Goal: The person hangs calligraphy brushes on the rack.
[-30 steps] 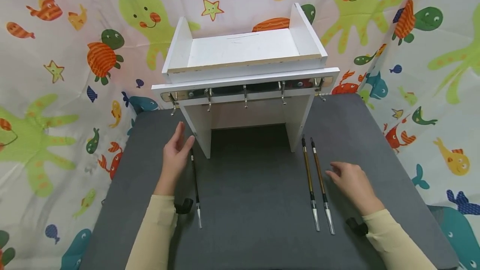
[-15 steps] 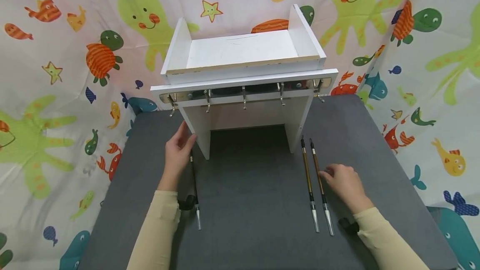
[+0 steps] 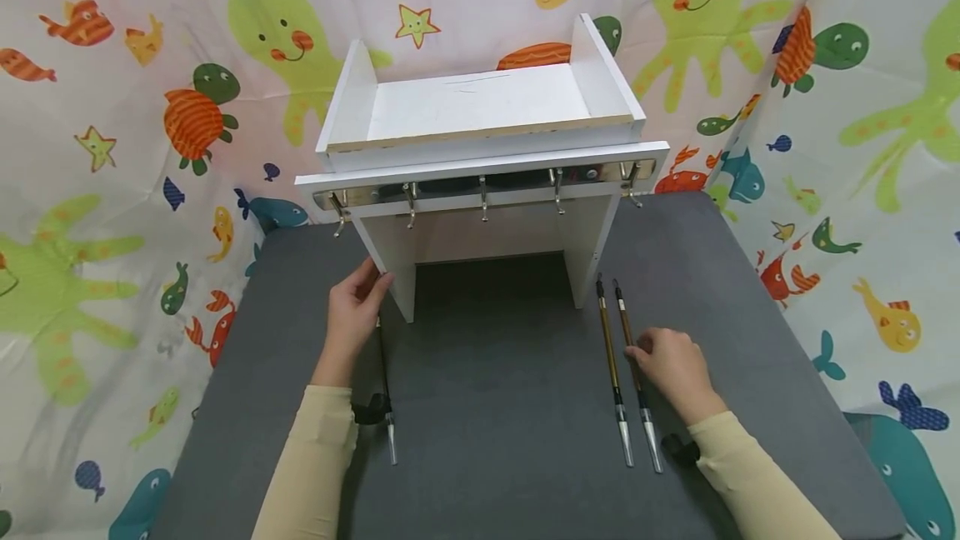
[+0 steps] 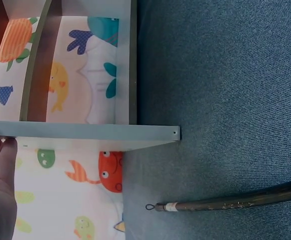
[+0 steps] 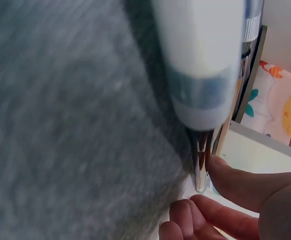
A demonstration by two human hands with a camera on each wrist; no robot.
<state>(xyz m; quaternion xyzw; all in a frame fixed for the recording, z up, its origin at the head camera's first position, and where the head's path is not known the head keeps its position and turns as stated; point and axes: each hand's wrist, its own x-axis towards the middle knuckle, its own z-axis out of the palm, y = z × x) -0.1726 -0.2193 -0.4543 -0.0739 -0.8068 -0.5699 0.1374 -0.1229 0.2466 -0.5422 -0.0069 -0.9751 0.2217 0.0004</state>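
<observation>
The white wooden shelf unit [image 3: 480,161] with a row of metal hooks stands on the grey table. My left hand [image 3: 352,315] rests its fingers on the outer face of the shelf's left side panel [image 4: 95,131], the thumb near the front edge. Beside the right panel lie two capped paintbrushes. My right hand [image 3: 675,365] has thumb and finger at the handle of the outer paintbrush [image 3: 628,319]; the thumb [image 5: 228,177] touches it in the right wrist view, with the other fingers curled below. The inner paintbrush [image 3: 608,340] lies just left of it.
A third, dark paintbrush [image 3: 385,365] lies below the left panel, partly near my left wrist. The grey cloth table [image 3: 495,440] reaches to a curtain [image 3: 187,215] printed with sea animals at the back and sides. Hooks [image 3: 483,198] jut out from the shelf's front rail.
My left hand has moved in to the side panel and now touches it. My right hand has moved left to the outer paintbrush. The view has shifted slightly.
</observation>
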